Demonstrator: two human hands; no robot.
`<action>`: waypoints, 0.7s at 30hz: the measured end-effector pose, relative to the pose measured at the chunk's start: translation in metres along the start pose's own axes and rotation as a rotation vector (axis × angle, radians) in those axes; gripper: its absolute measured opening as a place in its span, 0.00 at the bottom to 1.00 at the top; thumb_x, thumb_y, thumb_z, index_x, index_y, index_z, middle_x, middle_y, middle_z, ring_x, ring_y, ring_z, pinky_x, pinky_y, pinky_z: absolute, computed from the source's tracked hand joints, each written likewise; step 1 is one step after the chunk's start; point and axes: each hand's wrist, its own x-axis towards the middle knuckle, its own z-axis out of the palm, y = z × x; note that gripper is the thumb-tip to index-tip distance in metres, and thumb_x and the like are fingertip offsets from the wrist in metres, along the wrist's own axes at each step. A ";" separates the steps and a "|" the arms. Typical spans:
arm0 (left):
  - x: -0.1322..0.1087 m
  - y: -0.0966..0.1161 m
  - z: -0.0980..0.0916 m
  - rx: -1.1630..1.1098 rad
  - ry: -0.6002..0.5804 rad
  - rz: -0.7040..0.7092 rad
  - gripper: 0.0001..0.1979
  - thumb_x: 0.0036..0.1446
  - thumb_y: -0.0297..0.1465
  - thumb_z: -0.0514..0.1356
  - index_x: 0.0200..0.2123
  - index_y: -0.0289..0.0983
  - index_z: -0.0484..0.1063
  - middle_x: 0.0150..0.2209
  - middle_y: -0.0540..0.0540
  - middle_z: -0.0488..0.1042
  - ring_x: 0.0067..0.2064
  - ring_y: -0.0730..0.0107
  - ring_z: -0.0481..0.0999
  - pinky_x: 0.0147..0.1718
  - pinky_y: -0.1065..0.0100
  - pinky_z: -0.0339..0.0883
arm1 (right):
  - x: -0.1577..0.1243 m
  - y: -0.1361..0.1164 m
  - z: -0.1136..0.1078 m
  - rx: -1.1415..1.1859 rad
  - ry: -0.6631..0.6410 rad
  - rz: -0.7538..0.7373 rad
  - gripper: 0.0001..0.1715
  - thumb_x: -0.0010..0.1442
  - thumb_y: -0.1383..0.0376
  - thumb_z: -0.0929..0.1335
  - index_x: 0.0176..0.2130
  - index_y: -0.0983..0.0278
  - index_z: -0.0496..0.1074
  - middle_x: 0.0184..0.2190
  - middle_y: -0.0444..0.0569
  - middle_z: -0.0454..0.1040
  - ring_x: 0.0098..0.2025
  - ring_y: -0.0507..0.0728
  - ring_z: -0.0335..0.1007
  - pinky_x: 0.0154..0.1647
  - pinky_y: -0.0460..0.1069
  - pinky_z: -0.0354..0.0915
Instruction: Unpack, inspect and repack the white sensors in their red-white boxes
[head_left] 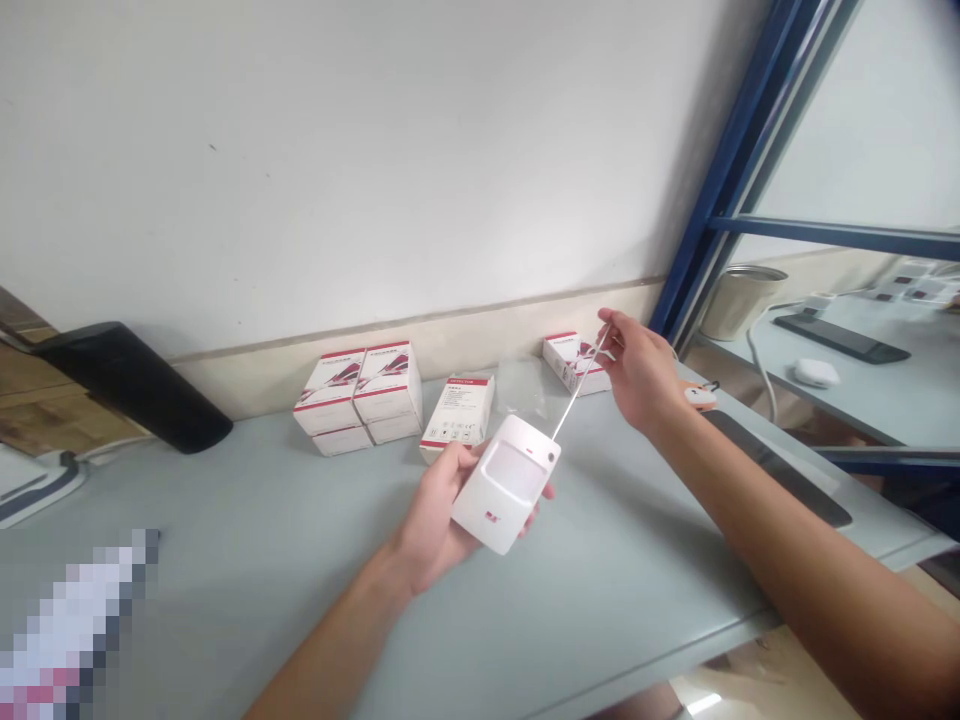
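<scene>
My left hand (431, 525) is wrapped round a white motion detector (487, 492), holding it tilted above the grey table, its front window facing me. A thin antenna (574, 395) slants up and right from the detector's top corner. At the antenna's far end, my right hand (637, 372) pinches the tip between thumb and fingers. Just behind the detector lies a white and red detector box (459, 408). A clear plastic bag (523, 388) is beside that box, and another small red and white box (564, 352) is partly behind my right hand.
Several stacked red and white boxes (358, 390) stand near the wall. A black cylindrical object (139, 385) leans at the left. A dark flat device (776, 470) lies under my right forearm, near an orange and white item (699, 394). A blue-framed glass partition (720, 190) borders the right side.
</scene>
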 end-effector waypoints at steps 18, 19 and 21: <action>0.007 -0.008 -0.019 -0.128 -0.023 -0.080 0.23 0.59 0.36 0.54 0.53 0.30 0.74 0.43 0.30 0.80 0.40 0.50 0.80 0.37 0.60 0.67 | 0.049 -0.006 -0.041 0.061 -0.024 -0.041 0.21 0.53 0.50 0.80 0.41 0.57 0.77 0.32 0.42 0.70 0.29 0.49 0.62 0.26 0.46 0.61; 0.007 -0.008 -0.020 -0.113 -0.044 -0.072 0.23 0.59 0.35 0.54 0.54 0.30 0.74 0.44 0.30 0.80 0.40 0.49 0.80 0.38 0.58 0.67 | 0.049 -0.006 -0.042 0.071 -0.022 -0.024 0.22 0.51 0.50 0.81 0.41 0.57 0.77 0.33 0.42 0.70 0.29 0.49 0.62 0.26 0.46 0.60; 0.007 -0.008 -0.021 -0.084 -0.078 -0.073 0.24 0.59 0.34 0.53 0.56 0.31 0.73 0.44 0.30 0.81 0.40 0.49 0.80 0.40 0.57 0.67 | 0.050 -0.004 -0.044 0.088 -0.017 -0.008 0.24 0.49 0.51 0.82 0.39 0.58 0.76 0.33 0.42 0.71 0.28 0.49 0.61 0.24 0.45 0.59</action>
